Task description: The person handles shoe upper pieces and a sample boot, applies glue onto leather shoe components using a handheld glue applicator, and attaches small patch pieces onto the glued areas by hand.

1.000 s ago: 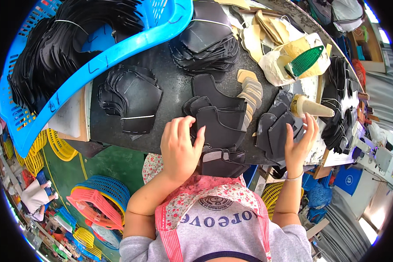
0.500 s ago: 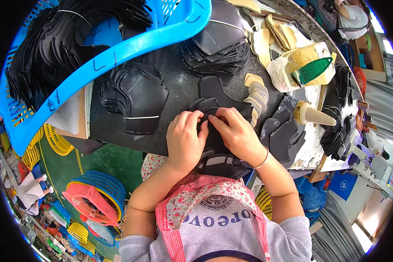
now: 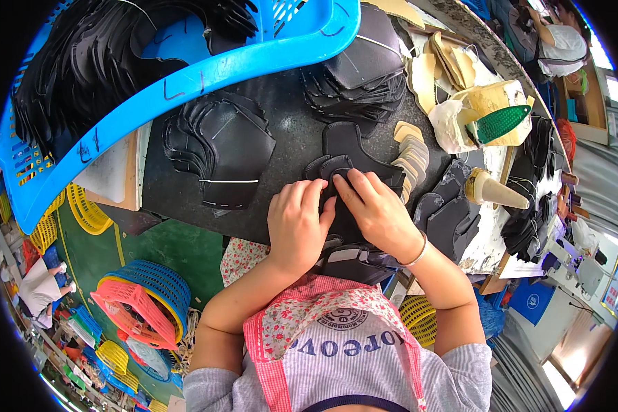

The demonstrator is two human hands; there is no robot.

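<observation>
Both hands meet over a black cut shoe piece [image 3: 345, 141] on the dark table. My left hand [image 3: 296, 223] is closed, thumb and fingers pinching the rounded edge of the piece. My right hand [image 3: 378, 213] presses its fingertips on the same piece just beside them, fingers bent together. Part of the piece is hidden under the hands. Just right of it lies a fanned row of beige and grey small pieces [image 3: 412, 161]. A bundle of black pieces [image 3: 235, 154] tied with a white band lies to the left, and another black stack [image 3: 360, 65] lies farther back.
A blue plastic basket [image 3: 213, 74] full of black pieces overhangs the table's far left. To the right stand a cream cone-shaped spool [image 3: 498, 189], a green perforated tool [image 3: 499, 124] on a cream block, and more black pieces [image 3: 453, 209]. Coloured baskets [image 3: 144, 295] stand on the green floor.
The fingers of my right hand have flattened onto the black piece from a more raised pinch. My left hand stays at its edge. The whole view has shifted slightly.
</observation>
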